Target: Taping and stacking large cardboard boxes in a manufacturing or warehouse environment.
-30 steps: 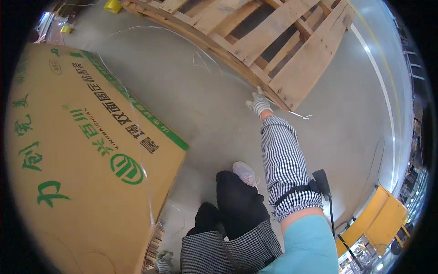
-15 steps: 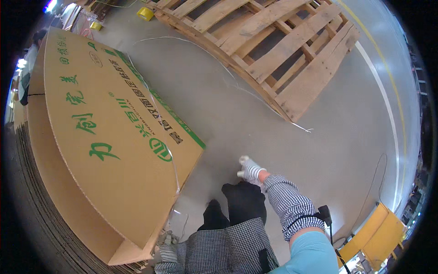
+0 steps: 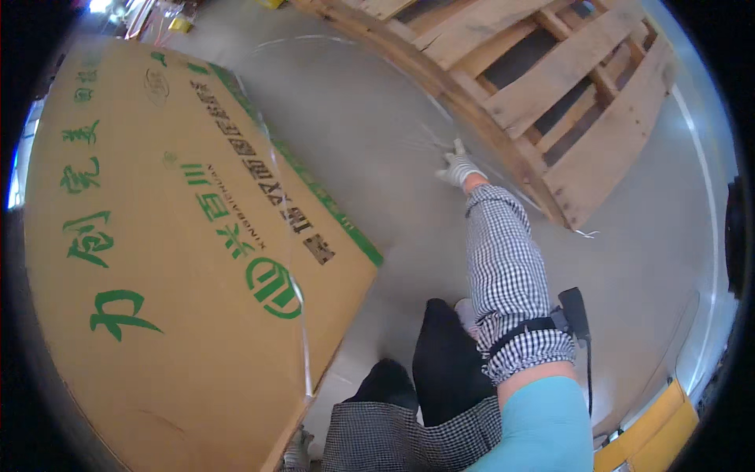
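My right hand [image 3: 460, 167], in a striped white glove, reaches forward over the floor beside the wooden pallet. Its fingers are apart, and nothing shows in them. Close to it, a thin white strap [image 3: 431, 102] runs along the pallet's edge, partly blurred; whether the fingertips touch it I cannot tell. My left hand [image 3: 297, 452], also gloved, is low down by the near edge of a large brown cardboard box [image 3: 197, 338]. Most of that hand is cut off or hidden, so its grip does not show. Another length of white strap [image 3: 305, 346] lies across the box.
The slatted wooden pallet [image 3: 582, 181] lies on the grey floor at the far right. A yellow piece of equipment [image 3: 653, 433] stands at the lower right, with a dark cable near it. Rolls of yellow tape [image 3: 180, 25] sit at the far left.
My right hand has moved forward from near my knees to beside the pallet. The view has shifted, with the box now larger and the pallet further right. My left hand stays by the box.
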{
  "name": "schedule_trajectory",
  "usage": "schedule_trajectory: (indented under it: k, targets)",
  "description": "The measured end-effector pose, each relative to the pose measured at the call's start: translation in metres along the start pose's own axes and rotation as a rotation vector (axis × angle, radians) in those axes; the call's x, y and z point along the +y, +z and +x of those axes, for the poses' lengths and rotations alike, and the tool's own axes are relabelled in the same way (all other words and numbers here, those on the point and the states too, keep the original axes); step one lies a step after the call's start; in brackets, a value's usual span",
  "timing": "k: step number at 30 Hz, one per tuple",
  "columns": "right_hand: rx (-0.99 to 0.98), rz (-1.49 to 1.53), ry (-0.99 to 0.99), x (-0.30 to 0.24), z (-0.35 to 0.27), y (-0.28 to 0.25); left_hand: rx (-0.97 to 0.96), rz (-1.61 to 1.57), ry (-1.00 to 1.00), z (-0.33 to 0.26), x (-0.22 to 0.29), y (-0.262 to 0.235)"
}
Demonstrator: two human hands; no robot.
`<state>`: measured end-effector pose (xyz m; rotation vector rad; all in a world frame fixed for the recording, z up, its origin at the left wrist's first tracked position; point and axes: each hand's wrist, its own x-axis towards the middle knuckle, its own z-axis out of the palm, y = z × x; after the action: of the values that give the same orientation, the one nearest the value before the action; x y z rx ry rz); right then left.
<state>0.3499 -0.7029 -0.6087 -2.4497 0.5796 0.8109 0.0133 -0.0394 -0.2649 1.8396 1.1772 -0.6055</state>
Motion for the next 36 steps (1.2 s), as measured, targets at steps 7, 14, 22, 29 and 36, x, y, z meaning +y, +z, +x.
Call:
schedule_trajectory:
  k: [7,14,22,29,36]
  targets:
    - [-0.277,0.114,-0.251,-0.026,-0.146,0.109,-0.066,0.284,0.317,-0.010,0.044,0.014]
    - [-0.247,1.247,0.071,-0.147,-0.349,0.035,-0.351,-0.081,0.033,-0.147,0.158,0.049]
    - [-0.037,0.611,-0.126,-0.298,-0.373,-0.076,-0.488,-0.205,0.051,-0.268,0.201,0.021]
    - [-0.468,1.632,-0.193,-0.282,-0.487,-0.178,-0.485,-0.466,-0.055,-0.319,0.209,0.008]
    - [-1.151,1.196,-0.392,-0.296,-0.737,-0.322,-1.067,-0.701,-0.378,-0.394,0.271,-0.023]
